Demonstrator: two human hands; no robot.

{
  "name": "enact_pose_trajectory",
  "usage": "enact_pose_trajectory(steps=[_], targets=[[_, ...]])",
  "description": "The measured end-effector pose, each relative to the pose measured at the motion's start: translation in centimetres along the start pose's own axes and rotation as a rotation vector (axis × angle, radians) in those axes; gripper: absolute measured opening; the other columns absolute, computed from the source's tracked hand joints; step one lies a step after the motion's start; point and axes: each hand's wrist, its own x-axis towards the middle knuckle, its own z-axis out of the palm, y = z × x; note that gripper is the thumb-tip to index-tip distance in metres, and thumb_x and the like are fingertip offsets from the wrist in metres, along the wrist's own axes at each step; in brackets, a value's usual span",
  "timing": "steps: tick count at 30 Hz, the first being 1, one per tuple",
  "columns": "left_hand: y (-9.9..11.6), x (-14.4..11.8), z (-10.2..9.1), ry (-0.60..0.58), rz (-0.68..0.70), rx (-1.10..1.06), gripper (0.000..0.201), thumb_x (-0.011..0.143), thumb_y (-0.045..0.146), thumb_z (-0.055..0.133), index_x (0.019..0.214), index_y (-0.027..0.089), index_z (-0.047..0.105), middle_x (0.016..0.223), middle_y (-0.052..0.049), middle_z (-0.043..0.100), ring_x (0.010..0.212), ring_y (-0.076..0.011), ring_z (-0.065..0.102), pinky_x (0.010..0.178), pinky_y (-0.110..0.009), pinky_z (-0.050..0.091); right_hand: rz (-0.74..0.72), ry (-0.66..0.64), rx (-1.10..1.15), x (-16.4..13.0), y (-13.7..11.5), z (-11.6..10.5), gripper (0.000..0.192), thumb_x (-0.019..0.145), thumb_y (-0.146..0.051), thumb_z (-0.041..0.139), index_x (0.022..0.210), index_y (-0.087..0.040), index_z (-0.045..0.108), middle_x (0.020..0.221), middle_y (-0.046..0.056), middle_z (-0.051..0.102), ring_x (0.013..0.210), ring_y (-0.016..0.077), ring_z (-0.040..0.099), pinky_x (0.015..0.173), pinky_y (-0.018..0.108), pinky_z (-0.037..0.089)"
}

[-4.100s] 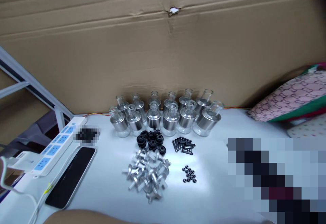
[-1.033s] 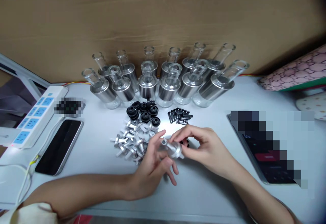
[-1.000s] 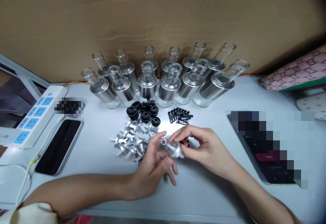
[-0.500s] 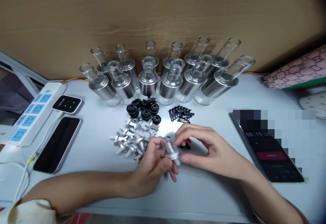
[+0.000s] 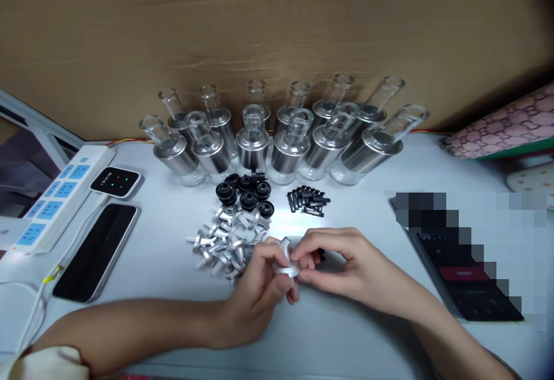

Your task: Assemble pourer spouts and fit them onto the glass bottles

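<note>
— Where the fingertips meet, what's pinched there?

— A small silver fitting (image 5: pixel 286 259). The left hand (image 5: pixel 259 293) has its fingers curled closed round it; the right hand (image 5: pixel 346 264) nips it from the other side, just above the white table (image 5: pixel 346 334).

— And around them?

— A heap of silver fittings (image 5: pixel 225 241) just left, black caps (image 5: pixel 246 192) and black pins (image 5: pixel 308 201) beyond, then glass bottles (image 5: pixel 277 138) against the cardboard (image 5: pixel 277 22).

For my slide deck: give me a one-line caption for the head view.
Both hands, left hand and right hand, pinch one silver metal fitting above a white table, before rows of glass bottles.
</note>
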Motion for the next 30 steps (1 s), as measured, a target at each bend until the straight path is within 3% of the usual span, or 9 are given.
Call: enact_pose_trajectory(steps=[4, 7, 12, 16, 21, 25, 30], targets=[[0.1, 0.0, 0.0, -0.028, 0.010, 0.010, 0.026, 0.095, 0.024, 0.056, 0.114, 0.033, 0.040, 0.102, 0.000, 0.041, 0.084, -0.0085, 0.051, 0.077, -0.023, 0.045, -0.023, 0.038, -0.026, -0.1, -0.3, -0.1, 0.004, 0.083, -0.022, 0.068, 0.083, -0.018, 0.069, 0.071, 0.000, 0.068, 0.064, 0.0113, 0.062, 0.060, 0.020, 0.049], [-0.1, -0.1, 0.0, 0.021, 0.000, 0.017, 0.022, 0.097, 0.026, 0.053, 0.115, 0.033, 0.041, 0.100, 0.000, 0.040, 0.081, -0.0083, 0.051, 0.074, -0.023, 0.044, 0.004, 0.028, -0.078, -0.1, -0.4, -0.7, 0.005, 0.085, -0.022, 0.065, 0.083, -0.020, 0.069, 0.073, 0.000, 0.070, 0.066, 0.0121, 0.064, 0.061, 0.021, 0.049], [-0.1, -0.3, -0.1, 0.051, -0.062, 0.117, 0.021, 0.096, 0.035, 0.054, 0.111, 0.029, 0.041, 0.100, 0.000, 0.039, 0.078, -0.0093, 0.050, 0.072, -0.026, 0.041, 0.035, 0.260, -0.328, -0.5, 0.4, -2.9, 0.012, 0.088, -0.023, 0.057, 0.085, -0.021, 0.069, 0.084, 0.003, 0.071, 0.074, 0.0159, 0.065, 0.064, 0.026, 0.049], [0.1, -0.4, -0.2, 0.027, -0.063, 0.147, 0.020, 0.097, 0.036, 0.052, 0.113, 0.031, 0.041, 0.100, 0.000, 0.039, 0.079, -0.0089, 0.047, 0.073, -0.026, 0.039, 0.075, 0.100, -0.412, -0.6, 1.3, -3.5, 0.010, 0.087, -0.020, 0.059, 0.086, -0.020, 0.069, 0.085, 0.004, 0.068, 0.077, 0.0169, 0.062, 0.070, 0.029, 0.048], [0.0, -0.5, -0.4, -0.023, -0.042, 0.141, 0.021, 0.097, 0.034, 0.051, 0.114, 0.032, 0.040, 0.100, 0.001, 0.038, 0.079, -0.0085, 0.047, 0.073, -0.027, 0.038, 0.055, -0.072, -0.486, -0.4, 1.0, -2.1, 0.007, 0.084, -0.015, 0.063, 0.087, -0.018, 0.069, 0.090, 0.006, 0.061, 0.091, 0.0213, 0.056, 0.082, 0.035, 0.044], [-0.1, -0.4, -0.5, 0.009, -0.090, 0.107, 0.022, 0.096, 0.036, 0.053, 0.114, 0.034, 0.041, 0.099, 0.002, 0.039, 0.080, -0.0085, 0.046, 0.072, -0.025, 0.038, 0.095, -0.119, -0.555, -0.5, 0.6, -1.4, 0.014, 0.080, -0.016, 0.069, 0.093, -0.020, 0.069, 0.095, 0.006, 0.057, 0.097, 0.0239, 0.052, 0.087, 0.039, 0.041], [-0.1, -0.4, -0.4, 0.001, -0.066, 0.129, 0.023, 0.096, 0.038, 0.053, 0.115, 0.035, 0.041, 0.100, 0.002, 0.039, 0.081, -0.0085, 0.045, 0.073, -0.025, 0.037, 0.075, -0.130, -0.592, -0.5, 0.8, -1.0, 0.006, 0.081, -0.017, 0.068, 0.086, -0.020, 0.070, 0.090, 0.005, 0.055, 0.093, 0.0229, 0.050, 0.084, 0.038, 0.040]])
